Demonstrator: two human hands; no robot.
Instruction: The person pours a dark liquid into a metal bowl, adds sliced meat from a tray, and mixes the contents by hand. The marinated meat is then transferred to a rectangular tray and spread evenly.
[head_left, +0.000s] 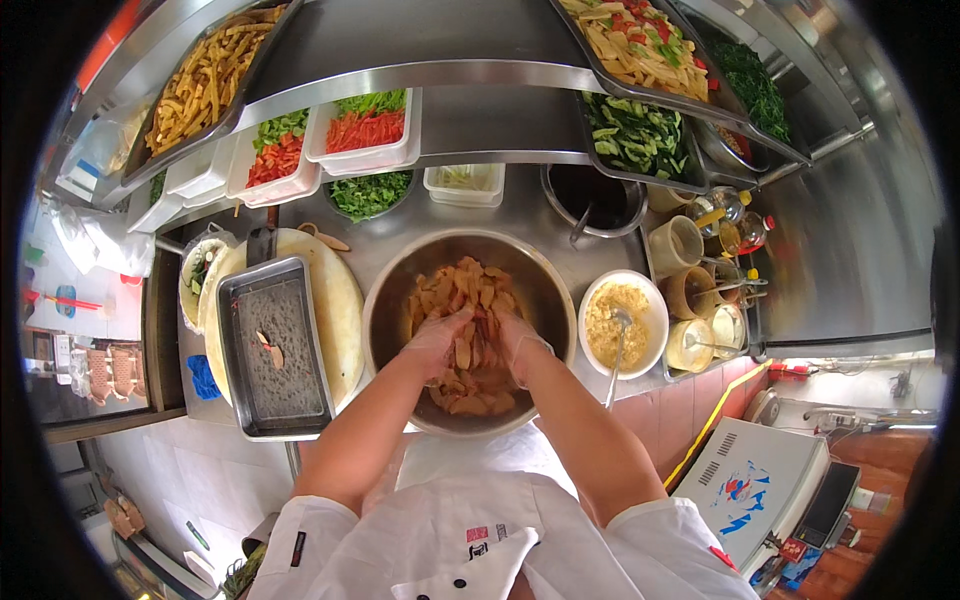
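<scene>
A large steel mixing bowl (379, 315) stands in front of me with sliced, sauce-coated food (471, 289), perhaps meat, inside. Both hands wear clear plastic gloves and are down in this bowl. My left hand (441, 341) is at the left of the pile and my right hand (519, 341) at its right, with slices gathered between them. The fingertips are partly hidden by the slices. To the right of the bowl sits a white bowl (586, 330) of minced garlic with a metal spoon (615, 360) in it. At the left, a steel tray (274, 397) holding a few scraps rests on a round chopping board (341, 330).
Behind the bowl stand tubs of chopped peppers (365, 133), a bowl of chopped greens (371, 193) and a bowl of dark liquid (592, 195) with a ladle. Seasoning containers (688, 289) and bottles are at the right. A steel shelf (435, 73) carries food trays. A cleaver (262, 244) lies behind the steel tray.
</scene>
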